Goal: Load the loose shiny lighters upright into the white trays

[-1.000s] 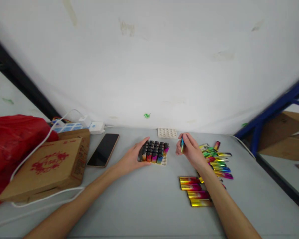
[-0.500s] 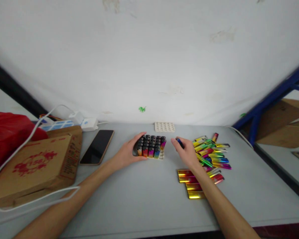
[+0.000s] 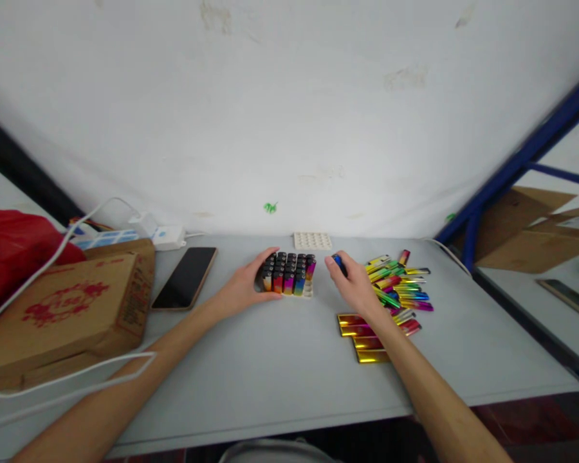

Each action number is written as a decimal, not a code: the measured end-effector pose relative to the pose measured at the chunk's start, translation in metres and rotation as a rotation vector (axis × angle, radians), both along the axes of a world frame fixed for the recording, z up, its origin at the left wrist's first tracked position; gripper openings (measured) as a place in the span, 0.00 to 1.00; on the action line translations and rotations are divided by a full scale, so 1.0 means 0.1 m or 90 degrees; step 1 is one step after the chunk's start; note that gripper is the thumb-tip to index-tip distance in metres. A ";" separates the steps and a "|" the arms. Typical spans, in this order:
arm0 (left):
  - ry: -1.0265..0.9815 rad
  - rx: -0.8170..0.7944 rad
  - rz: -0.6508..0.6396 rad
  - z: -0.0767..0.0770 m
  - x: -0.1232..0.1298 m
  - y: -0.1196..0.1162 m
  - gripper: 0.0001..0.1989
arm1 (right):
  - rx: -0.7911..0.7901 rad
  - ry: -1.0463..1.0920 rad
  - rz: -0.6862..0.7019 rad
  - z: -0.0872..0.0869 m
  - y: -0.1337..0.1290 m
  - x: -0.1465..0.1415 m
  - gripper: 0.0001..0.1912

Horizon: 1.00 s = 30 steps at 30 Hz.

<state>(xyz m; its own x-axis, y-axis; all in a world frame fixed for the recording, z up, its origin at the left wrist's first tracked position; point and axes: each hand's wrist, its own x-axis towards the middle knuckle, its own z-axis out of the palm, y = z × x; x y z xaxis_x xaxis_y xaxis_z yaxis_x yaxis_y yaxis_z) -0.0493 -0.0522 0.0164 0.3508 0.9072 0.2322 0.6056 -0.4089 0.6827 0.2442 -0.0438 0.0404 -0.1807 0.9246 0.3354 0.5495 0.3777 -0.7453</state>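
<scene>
My right hand (image 3: pixel 354 283) was curled closely around a blue lighter (image 3: pixel 339 262), just apart from the standing lighters (image 3: pixel 288 275) at its nine o'clock. My left hand (image 3: pixel 246 283), bent into a wide C, clasped their left end in a white tray (image 3: pixel 308 291). From my right hand, loose lighters (image 3: pixel 405 289) lay at three o'clock on the desk (image 3: pixel 270 366), flat gold-and-red ones (image 3: pixel 369 344) at six; beyond my left, at nine, lay a phone (image 3: pixel 186 278).
</scene>
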 end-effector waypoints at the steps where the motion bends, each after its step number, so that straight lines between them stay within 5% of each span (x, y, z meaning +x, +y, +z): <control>1: 0.000 -0.001 0.002 0.00 0.00 0.00 0.53 | -0.013 -0.002 0.026 0.02 -0.02 0.01 0.20; 7: 0.007 0.003 -0.004 -0.01 -0.01 0.00 0.53 | 0.078 -0.111 0.164 0.10 -0.03 0.11 0.19; 17: 0.032 0.011 0.013 0.02 0.00 -0.01 0.52 | 0.015 -0.152 0.169 0.04 0.03 0.14 0.13; 30: 0.020 0.006 0.008 0.01 0.01 -0.01 0.52 | 0.073 -0.592 0.097 0.08 -0.07 -0.14 0.18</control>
<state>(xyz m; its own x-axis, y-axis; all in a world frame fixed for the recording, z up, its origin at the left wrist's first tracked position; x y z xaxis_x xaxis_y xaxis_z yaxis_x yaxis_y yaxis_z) -0.0478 -0.0529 0.0177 0.3463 0.9094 0.2303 0.6320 -0.4075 0.6591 0.2297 -0.0506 0.0487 -0.5363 0.8399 0.0836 0.8433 0.5373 0.0116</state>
